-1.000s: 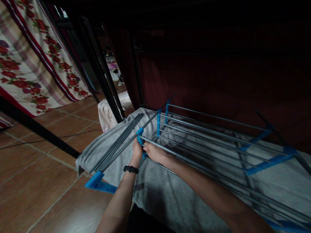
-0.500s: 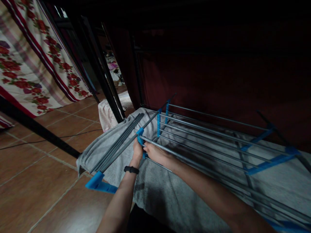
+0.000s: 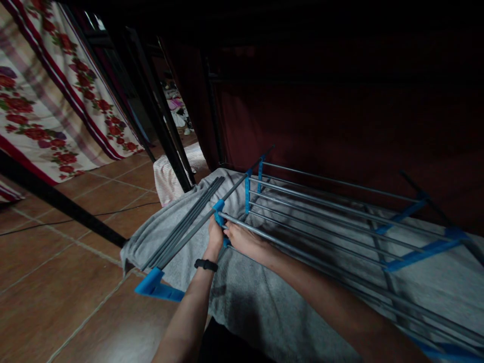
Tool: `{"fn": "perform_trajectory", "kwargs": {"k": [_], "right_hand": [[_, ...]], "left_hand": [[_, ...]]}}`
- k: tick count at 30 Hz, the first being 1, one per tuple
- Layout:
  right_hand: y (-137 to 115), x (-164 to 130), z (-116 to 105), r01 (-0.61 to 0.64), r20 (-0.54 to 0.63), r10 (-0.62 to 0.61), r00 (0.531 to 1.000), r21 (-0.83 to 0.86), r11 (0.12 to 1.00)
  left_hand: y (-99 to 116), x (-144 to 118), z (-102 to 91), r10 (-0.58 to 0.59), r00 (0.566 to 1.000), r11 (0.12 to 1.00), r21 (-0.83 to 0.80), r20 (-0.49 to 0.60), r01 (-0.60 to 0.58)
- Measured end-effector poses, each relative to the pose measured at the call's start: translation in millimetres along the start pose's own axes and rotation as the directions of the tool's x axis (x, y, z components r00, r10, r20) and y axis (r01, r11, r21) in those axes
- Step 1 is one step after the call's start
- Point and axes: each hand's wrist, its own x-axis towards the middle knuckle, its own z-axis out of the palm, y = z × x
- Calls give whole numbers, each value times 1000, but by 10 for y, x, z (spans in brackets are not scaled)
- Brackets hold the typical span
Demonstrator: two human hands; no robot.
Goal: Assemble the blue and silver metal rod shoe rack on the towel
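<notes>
A rack of grey metal rods (image 3: 321,203) with blue plastic end brackets lies across a grey blanket. My left hand (image 3: 215,234), with a dark band on its wrist, is closed around the near-left blue bracket (image 3: 218,207). Right beside it, my right hand (image 3: 242,239) has its fingers pinched at the same bracket, apparently on a rod end just below the upper rod (image 3: 260,232). The fingertips and the exact joint are partly hidden. A long grey tube runs through this bracket, down to a blue angled foot (image 3: 157,286).
Several loose grey tubes (image 3: 189,217) lie on the grey blanket (image 3: 249,297) left of the rack. Black metal posts (image 3: 166,111) stand at the left, near a floral curtain (image 3: 64,101). A dark cable (image 3: 113,212) crosses the tiled floor (image 3: 49,262).
The view has shifted very slightly. Both hands stay at the same blue bracket, and the rack has not visibly moved on the blanket.
</notes>
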Motion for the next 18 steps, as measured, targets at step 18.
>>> {"fn": "perform_trajectory", "kwargs": {"k": [18], "right_hand": [[82,-471,-28,-141,-61,132,989,-168,976]], "left_hand": [[36,-97,69,-70,987,990,-113,146,87]]}}
